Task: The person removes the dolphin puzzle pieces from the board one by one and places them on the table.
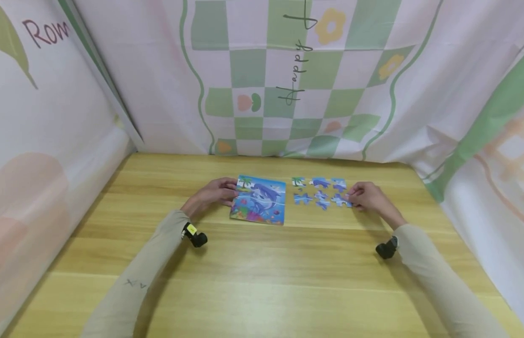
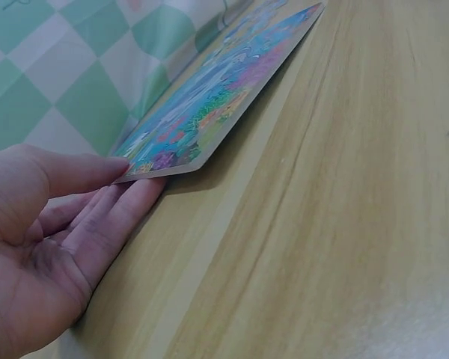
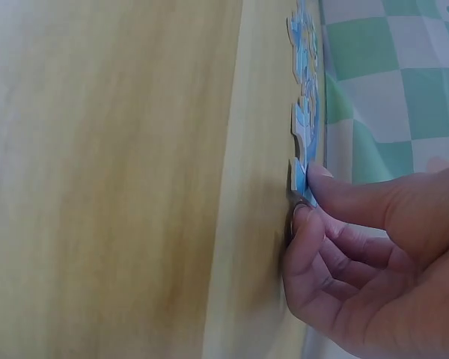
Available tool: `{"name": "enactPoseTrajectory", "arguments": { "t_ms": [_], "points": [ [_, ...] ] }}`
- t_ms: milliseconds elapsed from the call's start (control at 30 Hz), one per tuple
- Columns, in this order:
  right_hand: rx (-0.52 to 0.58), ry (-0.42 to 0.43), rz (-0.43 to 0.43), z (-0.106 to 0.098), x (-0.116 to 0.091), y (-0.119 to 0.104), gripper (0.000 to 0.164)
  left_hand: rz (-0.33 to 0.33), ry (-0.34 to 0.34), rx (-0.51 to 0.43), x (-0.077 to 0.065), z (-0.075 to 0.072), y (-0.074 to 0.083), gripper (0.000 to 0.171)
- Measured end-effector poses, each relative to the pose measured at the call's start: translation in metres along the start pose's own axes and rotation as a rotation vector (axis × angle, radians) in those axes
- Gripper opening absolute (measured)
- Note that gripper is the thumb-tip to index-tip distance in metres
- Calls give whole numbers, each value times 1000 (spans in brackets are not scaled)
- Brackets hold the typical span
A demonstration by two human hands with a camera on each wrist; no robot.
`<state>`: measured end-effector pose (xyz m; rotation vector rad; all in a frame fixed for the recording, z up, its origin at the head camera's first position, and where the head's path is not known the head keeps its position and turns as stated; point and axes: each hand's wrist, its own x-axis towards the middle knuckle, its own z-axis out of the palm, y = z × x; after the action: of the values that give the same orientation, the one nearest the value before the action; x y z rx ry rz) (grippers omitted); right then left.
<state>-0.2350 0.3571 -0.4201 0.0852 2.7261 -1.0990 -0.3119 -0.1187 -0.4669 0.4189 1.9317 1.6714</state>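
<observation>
A flat jigsaw puzzle board (image 1: 259, 201) with a dolphin and coral picture lies left of the middle. My left hand (image 1: 214, 191) pinches its left edge, thumb on top and fingers beneath; in the left wrist view that edge of the board (image 2: 202, 112) is lifted off the table. To the board's right, several loose puzzle pieces (image 1: 320, 182) lie in two rows. At the right end of the lower row, my right hand (image 1: 366, 195) pinches a blue puzzle piece (image 3: 302, 178) between thumb and index finger. Its fingers hide part of that piece.
The wooden table (image 1: 253, 272) runs back to a curtain (image 1: 247, 68) with a green and white checked pattern. White printed cloth (image 1: 42, 122) stands at the left side, and more cloth (image 1: 498, 178) hangs on the right. Small black cameras (image 1: 197, 238) sit on both wrists.
</observation>
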Motion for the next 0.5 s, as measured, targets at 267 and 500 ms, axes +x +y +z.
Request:
{"name": "enactPoseTrajectory", "arguments": {
  "t_ms": [267,500],
  "points": [
    [-69,25,-15,-1,2,5,27,-18,2,-37,5,0,-2,56],
    [-62,83,-58,0,0,-6,23,-10,-2,-63,1,-2,1,60]
  ]
}}
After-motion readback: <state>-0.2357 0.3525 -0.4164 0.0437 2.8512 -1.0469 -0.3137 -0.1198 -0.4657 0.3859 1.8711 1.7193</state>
